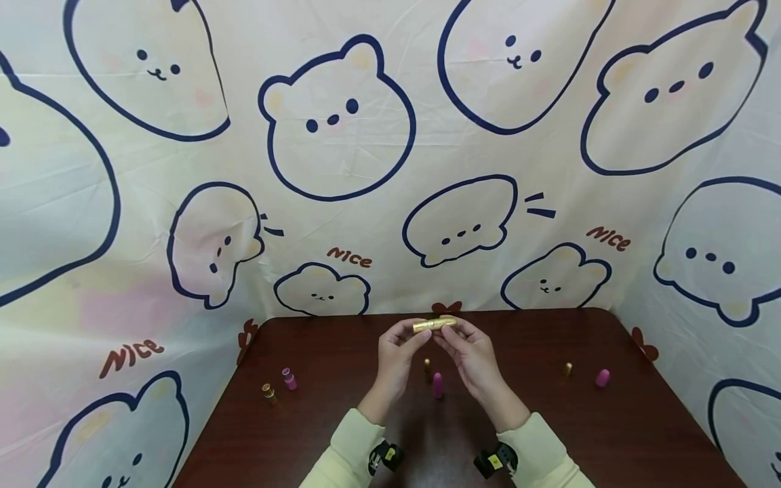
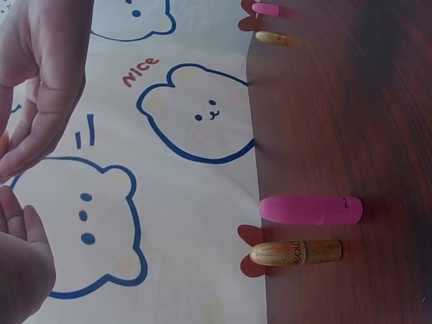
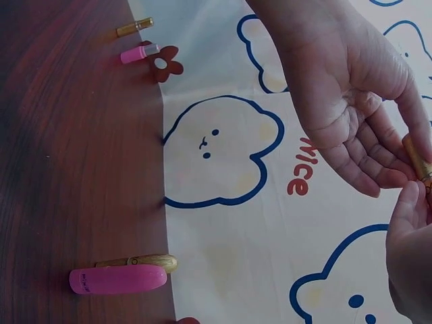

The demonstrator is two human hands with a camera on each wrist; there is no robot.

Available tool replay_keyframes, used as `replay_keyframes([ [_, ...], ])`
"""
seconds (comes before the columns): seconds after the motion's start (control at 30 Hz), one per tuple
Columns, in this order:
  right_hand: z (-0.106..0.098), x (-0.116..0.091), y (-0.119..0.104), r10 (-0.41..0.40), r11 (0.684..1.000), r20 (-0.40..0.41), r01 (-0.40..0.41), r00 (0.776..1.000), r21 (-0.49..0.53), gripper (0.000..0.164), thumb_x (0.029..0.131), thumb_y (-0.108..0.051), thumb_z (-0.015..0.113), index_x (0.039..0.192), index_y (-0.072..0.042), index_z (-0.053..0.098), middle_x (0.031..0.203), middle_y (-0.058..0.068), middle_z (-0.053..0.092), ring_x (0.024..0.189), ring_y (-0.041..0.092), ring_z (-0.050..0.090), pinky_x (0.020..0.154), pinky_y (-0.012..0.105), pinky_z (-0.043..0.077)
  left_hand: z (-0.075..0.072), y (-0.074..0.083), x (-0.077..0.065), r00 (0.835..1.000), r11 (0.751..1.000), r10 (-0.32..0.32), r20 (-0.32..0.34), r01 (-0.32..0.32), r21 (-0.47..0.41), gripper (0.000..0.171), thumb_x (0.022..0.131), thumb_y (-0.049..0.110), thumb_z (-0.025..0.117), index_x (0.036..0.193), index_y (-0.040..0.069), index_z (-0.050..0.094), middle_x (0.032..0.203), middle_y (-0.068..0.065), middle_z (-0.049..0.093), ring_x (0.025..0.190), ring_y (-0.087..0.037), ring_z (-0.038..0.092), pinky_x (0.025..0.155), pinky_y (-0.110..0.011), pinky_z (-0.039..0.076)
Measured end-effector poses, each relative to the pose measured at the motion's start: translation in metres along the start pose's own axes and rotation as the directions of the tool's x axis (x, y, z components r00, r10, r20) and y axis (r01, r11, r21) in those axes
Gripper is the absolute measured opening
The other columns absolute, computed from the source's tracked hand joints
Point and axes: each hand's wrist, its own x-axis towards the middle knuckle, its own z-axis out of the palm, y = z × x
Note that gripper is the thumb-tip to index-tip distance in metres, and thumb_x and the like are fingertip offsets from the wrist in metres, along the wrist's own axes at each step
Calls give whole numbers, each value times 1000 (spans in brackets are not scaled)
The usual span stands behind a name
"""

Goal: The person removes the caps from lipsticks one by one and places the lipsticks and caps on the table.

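Up above the table's far edge, both hands hold a gold lipstick tube (image 1: 434, 324) lying sideways. My left hand (image 1: 395, 359) pinches its left end between thumb and fingers. The right end is pinched by my right hand (image 1: 474, 356). In the right wrist view, part of the gold tube (image 3: 414, 155) shows between the fingertips; the rest is cut off by the frame. Below the hands, a magenta lipstick (image 1: 438, 385) and another gold lipstick (image 1: 427, 369) stand upright, side by side, both closed.
On the left of the dark wooden table (image 1: 329, 379) stand an uncapped gold lipstick base (image 1: 269, 392) and an uncapped pink one (image 1: 289, 379). To the right stand a gold cap (image 1: 569, 369) and a pink cap (image 1: 603, 377). A printed curtain (image 1: 390, 285) hangs behind.
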Motion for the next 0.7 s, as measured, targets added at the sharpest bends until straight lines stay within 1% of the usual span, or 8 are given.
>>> replay_keyframes([
  [0.17,-1,-1,0,-10,999,1,10,1000,-42,30,94,-3,61,122,5,56,111,14,62,101,22,66,91,34,49,-1,-1,0,1000,1000,-2,-1,2,5,26,86,7,73,105,-9,65,95,-7,69,83,-17,60,80,-28,51],
  [0.37,-3,-1,0,-7,997,-2,7,1000,-76,35,93,-6,64,125,6,55,112,14,62,102,22,66,91,35,49,-2,-3,0,1000,1000,1,11,-1,6,27,86,7,73,106,-10,65,95,-6,69,82,-17,60,80,-28,52],
  [0.7,-3,-2,-2,-25,994,17,26,1000,-108,32,94,-3,62,124,7,56,111,15,63,101,23,67,91,35,49,-3,-2,-2,1000,1000,-9,7,9,7,27,86,7,74,106,-9,66,94,-7,68,81,-16,59,77,-26,51],
])
